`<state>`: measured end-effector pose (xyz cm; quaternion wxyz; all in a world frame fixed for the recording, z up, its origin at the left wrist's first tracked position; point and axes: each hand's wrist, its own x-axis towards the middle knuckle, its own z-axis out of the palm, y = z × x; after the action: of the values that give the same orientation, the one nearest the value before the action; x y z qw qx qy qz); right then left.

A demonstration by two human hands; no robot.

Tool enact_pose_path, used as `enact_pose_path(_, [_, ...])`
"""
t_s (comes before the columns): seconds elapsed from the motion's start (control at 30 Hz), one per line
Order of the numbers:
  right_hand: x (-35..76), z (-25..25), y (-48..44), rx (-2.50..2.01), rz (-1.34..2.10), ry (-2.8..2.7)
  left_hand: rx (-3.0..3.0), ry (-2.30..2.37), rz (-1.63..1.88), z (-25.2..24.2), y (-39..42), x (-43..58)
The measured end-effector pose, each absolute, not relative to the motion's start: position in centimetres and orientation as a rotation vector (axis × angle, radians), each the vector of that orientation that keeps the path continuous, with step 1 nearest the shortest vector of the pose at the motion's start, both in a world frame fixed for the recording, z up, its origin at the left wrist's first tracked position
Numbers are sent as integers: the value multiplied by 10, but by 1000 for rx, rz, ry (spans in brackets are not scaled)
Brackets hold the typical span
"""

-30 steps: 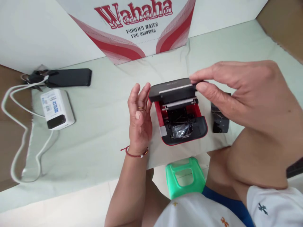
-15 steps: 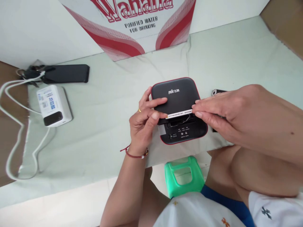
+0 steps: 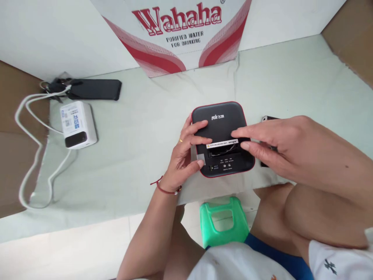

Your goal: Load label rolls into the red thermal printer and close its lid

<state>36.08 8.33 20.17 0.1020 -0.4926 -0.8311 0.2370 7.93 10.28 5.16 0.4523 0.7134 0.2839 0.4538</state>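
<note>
A black printer (image 3: 221, 126) with a red rim lies on the cloth-covered table, its lid bearing a white logo and a white warning strip (image 3: 222, 144). Below the strip are a dark slot and small buttons. My left hand (image 3: 186, 149) grips the printer's left side: two fingers rest on the lid, and the thumb presses by the lower left corner. Over the lid's right part, my right hand (image 3: 271, 142) touches with a stretched index finger; its thumb is apart, at the lid's lower right edge. A dark object (image 3: 265, 161) is mostly hidden behind the right hand.
A Wahaha water carton (image 3: 192, 54) stands at the back. On the left are a black phone-like slab (image 3: 99, 89), keys (image 3: 56, 88), a white power bank (image 3: 78, 126) and a looped white cable (image 3: 21, 182). A green stool (image 3: 224, 237) stands below the table's front edge.
The printer's lid looks lower than before, having been slightly raised. My left thumb has moved down to the lower left corner, and my right index finger has shifted onto the lid.
</note>
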Motion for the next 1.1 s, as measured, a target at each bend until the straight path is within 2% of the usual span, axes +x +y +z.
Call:
enact_pose_path(0.2, [368,184,71,-933,967,-2599,1612,686,1156,41,107,84])
enact_pose_path(0.43, [376,194,72,-837,950,-2651,1483,656,1179,42,110,94])
enact_pose_path(0.83, [384,205,76,-932,938,-2662,1194,623,1184,30,97,93])
enact_pose_path(1.1, [378,212,74,-1135,942,-2653,1274,642,1164,11,95,85])
